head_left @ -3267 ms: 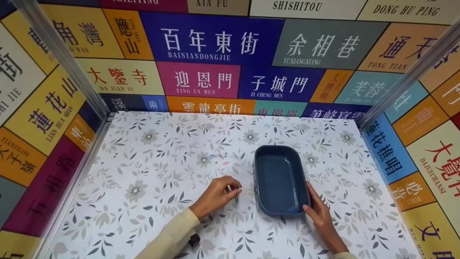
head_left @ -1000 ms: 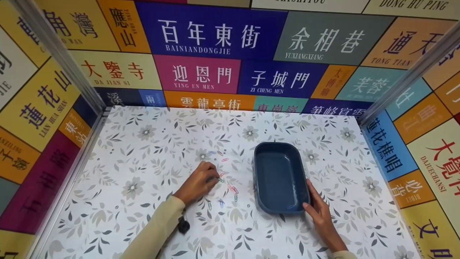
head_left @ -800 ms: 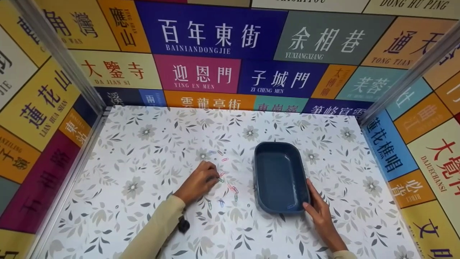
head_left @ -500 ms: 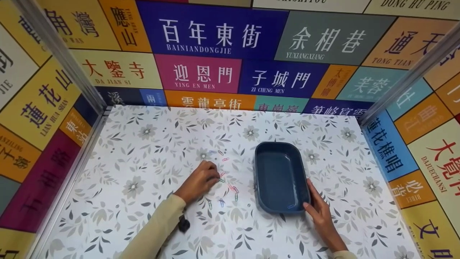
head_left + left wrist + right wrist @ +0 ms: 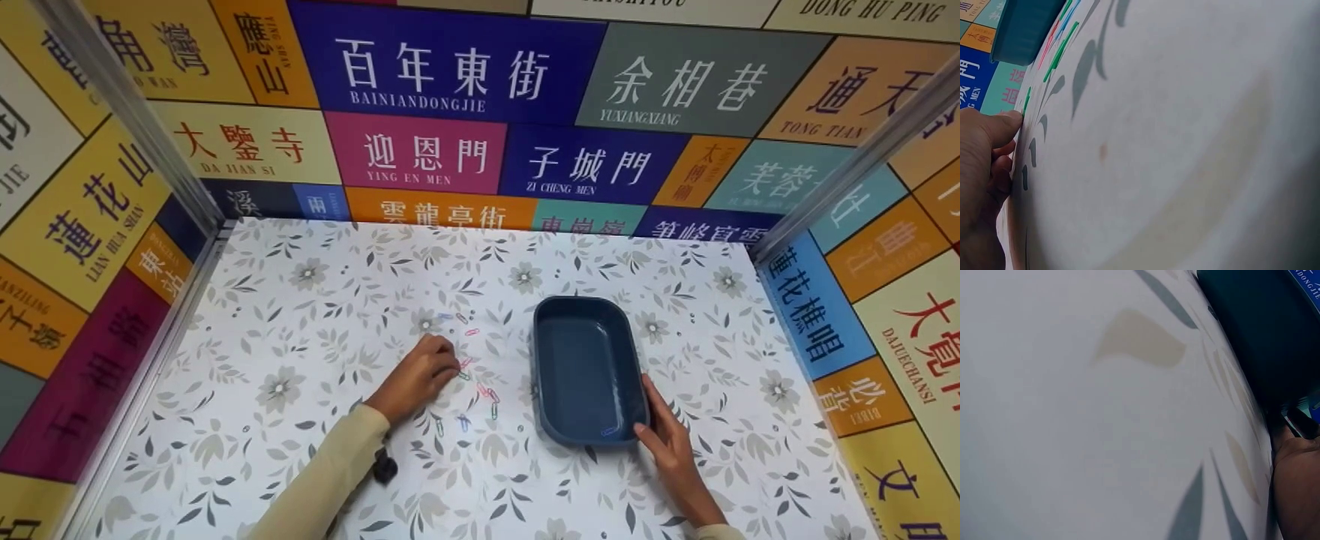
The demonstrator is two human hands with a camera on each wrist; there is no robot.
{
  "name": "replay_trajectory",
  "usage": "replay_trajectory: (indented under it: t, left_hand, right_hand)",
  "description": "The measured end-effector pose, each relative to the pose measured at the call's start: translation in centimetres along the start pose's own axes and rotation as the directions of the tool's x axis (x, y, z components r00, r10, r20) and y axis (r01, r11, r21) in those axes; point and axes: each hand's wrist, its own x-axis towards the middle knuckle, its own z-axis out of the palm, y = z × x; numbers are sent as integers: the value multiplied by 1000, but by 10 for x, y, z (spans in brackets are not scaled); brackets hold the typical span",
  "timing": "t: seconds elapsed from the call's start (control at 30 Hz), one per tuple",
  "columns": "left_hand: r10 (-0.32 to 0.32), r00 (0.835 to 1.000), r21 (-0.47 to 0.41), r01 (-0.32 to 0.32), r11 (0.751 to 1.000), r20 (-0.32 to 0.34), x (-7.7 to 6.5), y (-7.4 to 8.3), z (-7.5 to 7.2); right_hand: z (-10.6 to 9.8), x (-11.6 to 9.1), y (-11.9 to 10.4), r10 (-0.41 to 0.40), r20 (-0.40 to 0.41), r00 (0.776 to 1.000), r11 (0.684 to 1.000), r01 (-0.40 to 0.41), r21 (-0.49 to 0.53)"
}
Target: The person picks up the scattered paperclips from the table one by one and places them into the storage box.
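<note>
My left hand point(image 5: 424, 375) rests on the table with its fingers curled, and the fingertips are at one end of a green paper clip point(image 5: 463, 376). In the left wrist view, the thumb meets the end of that green clip point(image 5: 1026, 102). A pink paper clip point(image 5: 466, 363) lies right beside it. My right hand point(image 5: 671, 442) grips the right side of a dark blue rectangular dish point(image 5: 585, 367), thumb at the near right corner. Inside the dish, near that corner, lies one blue paper clip point(image 5: 608, 431). The dish hides part of the right fingers.
Several loose paper clips lie between the left hand and the dish, including a red one point(image 5: 493, 395), a green one point(image 5: 494, 411) and a blue one point(image 5: 463, 424). Farther back is another pink clip point(image 5: 472, 331). Printed panels point(image 5: 427, 154) wall the flower-patterned table point(image 5: 360, 262).
Since 3.3 seconds ago, my left hand has moved left and slightly away from me, uncovering several clips. Over the last second both hands stay put. The right hand keeps hold of the dish.
</note>
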Motion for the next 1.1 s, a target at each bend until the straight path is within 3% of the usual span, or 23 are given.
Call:
replay_trajectory:
  t: [0.2, 0.5, 0.9, 1.1]
  left_hand:
    - [10, 1000, -6, -10, 1000, -4, 0, -1, 1]
    - [82, 997, 47, -82, 996, 0, 1, 1, -1]
    - [111, 993, 86, -107, 991, -37, 0, 4, 2]
    - [89, 996, 111, -86, 990, -24, 1, 5, 4]
  right_hand:
    - [0, 0, 0, 4, -4, 1000, 1000, -4, -1]
    - [-1, 0, 2, -5, -11, 1000, 1000, 5, -9]
    - [-1, -1, 4, 13, -17, 1000, 1000, -13, -2]
    - [-1, -2, 4, 6, -14, 1000, 1000, -6, -5]
